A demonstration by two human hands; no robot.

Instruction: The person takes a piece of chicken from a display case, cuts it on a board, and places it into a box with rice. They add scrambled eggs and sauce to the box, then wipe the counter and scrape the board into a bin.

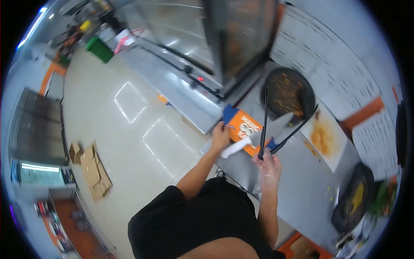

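Near the front edge of the metal counter, my left hand (220,137) grips the left side of an orange and blue printed box (243,128). Beside it, my right hand (268,167), in a clear plastic glove, is closed on the joined end of black tongs (264,125). The tongs' two arms spread apart, away from me. A grey blade-like piece (278,128) with a white handle (236,147) lies across the box. Past the tongs stands a dark round bowl (288,94) of brown shredded food.
A glass-fronted cabinet (181,34) stands beyond the counter (297,181). To the right are a stained white board (330,138) and a dark dish (353,200) with yellow contents. Written sheets (319,56) hang on the wall. Flattened cardboard (94,170) lies on the floor.
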